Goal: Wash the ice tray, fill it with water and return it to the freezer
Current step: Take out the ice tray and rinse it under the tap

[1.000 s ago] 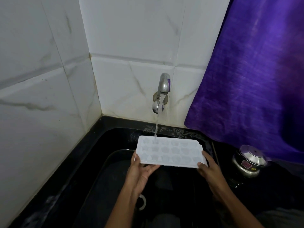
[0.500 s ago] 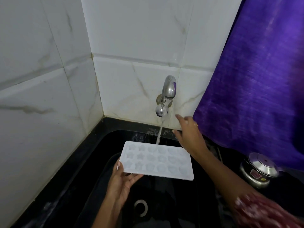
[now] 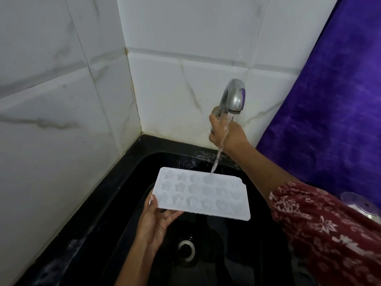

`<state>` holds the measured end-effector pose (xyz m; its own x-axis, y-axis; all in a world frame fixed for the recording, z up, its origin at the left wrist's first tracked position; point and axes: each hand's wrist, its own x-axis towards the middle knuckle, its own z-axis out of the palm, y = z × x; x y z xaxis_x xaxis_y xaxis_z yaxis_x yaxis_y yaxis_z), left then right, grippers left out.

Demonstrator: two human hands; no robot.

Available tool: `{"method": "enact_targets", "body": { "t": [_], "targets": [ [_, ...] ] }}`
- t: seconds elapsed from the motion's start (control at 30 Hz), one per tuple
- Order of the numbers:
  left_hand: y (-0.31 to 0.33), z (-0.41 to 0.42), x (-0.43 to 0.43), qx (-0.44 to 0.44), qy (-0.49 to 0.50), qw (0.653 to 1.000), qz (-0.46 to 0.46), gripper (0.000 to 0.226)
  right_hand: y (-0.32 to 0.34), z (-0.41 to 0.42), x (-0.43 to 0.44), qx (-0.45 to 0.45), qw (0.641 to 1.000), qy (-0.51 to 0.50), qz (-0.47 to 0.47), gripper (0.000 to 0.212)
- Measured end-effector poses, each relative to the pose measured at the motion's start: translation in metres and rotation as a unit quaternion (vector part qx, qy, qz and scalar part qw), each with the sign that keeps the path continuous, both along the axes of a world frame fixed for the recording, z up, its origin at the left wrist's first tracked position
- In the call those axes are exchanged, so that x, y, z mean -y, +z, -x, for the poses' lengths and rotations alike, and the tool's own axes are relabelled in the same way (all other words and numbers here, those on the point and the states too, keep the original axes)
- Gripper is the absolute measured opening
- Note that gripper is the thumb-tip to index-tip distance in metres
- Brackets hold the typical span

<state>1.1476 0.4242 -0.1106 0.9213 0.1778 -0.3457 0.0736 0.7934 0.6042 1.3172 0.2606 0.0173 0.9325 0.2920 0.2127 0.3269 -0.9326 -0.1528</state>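
A white ice tray (image 3: 201, 193) with star and heart shaped cells hangs level over the black sink (image 3: 115, 203). My left hand (image 3: 156, 221) holds its near left corner, thumb on the rim and fingers underneath. A chrome tap (image 3: 233, 98) on the tiled wall runs a thin stream of water (image 3: 218, 153) onto the tray's far edge. My right hand (image 3: 226, 133) is raised under the spout and grips the tap's knob, which the hand mostly hides.
White marble-look tiles (image 3: 61, 120) close in the left and back. A purple curtain (image 3: 329, 100) hangs at the right, with a steel pot lid (image 3: 362, 205) below it. The sink drain (image 3: 186, 247) lies under the tray.
My right hand let go of the tray's right end, rose to the tap and closed on its knob. The tray, now held by the left hand alone, shifted left under the stream.
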Motion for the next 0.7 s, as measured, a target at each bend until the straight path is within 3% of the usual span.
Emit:
{"method": "enact_targets", "body": {
  "t": [0.23, 0.43, 0.7],
  "targets": [
    [-0.001, 0.002, -0.002, -0.005, 0.004, 1.0, -0.01, 0.036, -0.01, -0.01, -0.004, 0.036, 0.999, 0.018, -0.021, 0.028],
    [0.001, 0.006, -0.003, -0.011, 0.014, 1.0, 0.006, 0.035, -0.009, 0.005, -0.002, 0.051, 0.997, -0.015, -0.062, 0.036],
    [0.009, 0.007, -0.004, -0.001, 0.011, 1.0, 0.008, 0.042, -0.024, 0.058, 0.049, -0.06, 0.98, 0.009, -0.189, 0.047]
  ]
}}
